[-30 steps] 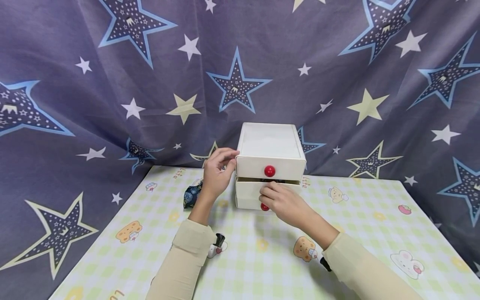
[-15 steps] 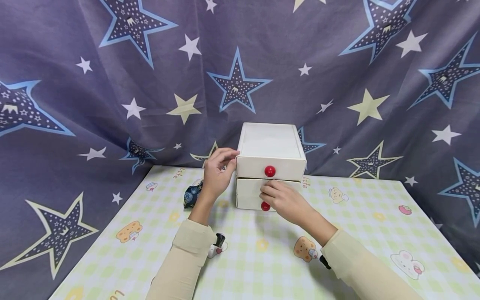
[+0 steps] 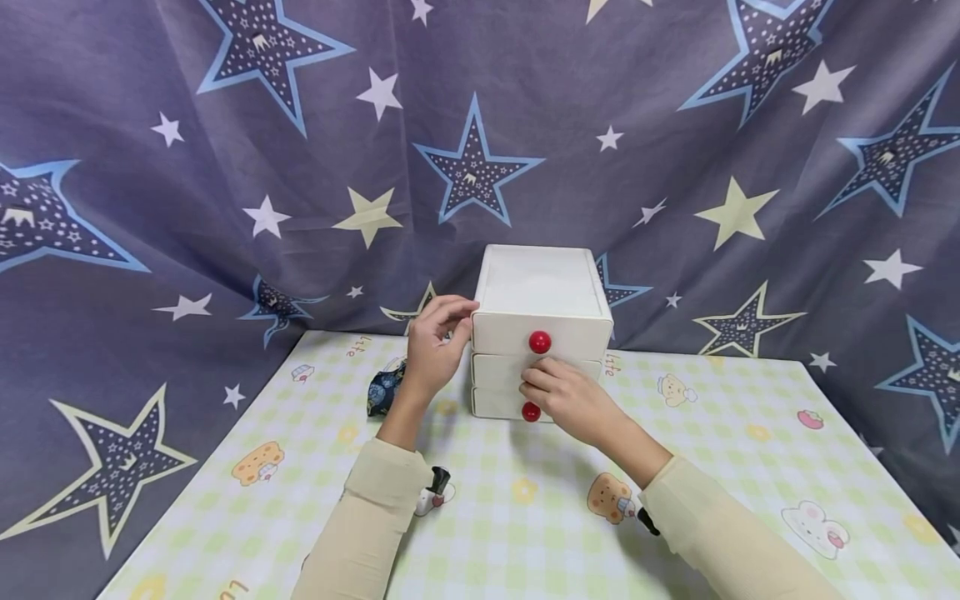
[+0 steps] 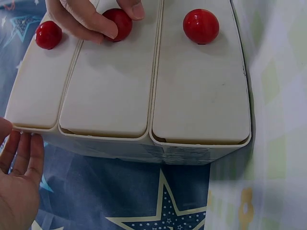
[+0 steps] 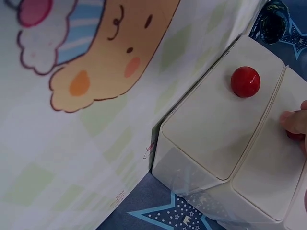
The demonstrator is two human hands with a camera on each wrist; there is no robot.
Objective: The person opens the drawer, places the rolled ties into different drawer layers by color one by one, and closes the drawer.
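1. Your right hand (image 3: pixel 566 404) is clamped on the middle red knob (image 4: pixel 121 21): in the left wrist view a finger lies on one side of it and the thumb on the other. In the head view the hand itself hides that knob.
2. The middle drawer (image 3: pixel 495 372) is directly in front of your right fingertips, its front level with the surrounding frame.
3. Your left hand (image 3: pixel 437 346) isn't gripping; its fingers lie fairly straight against the left side of the white drawer unit (image 3: pixel 543 283), near the upper front corner, with the thumb apart from them.
4. Above your right hand you have the top drawer (image 3: pixel 498 335) with its red knob (image 3: pixel 539 342); just below is the bottom drawer (image 3: pixel 497 403) and its red knob (image 3: pixel 531 412). Both drawers sit closed.
5. The unit stands upright between your hands on the checked tablecloth (image 3: pixel 300 533), near the starry curtain (image 3: pixel 420 50).
6. A dark blue patterned bundle (image 3: pixel 385 389) lies left of the unit, partly behind your left forearm.
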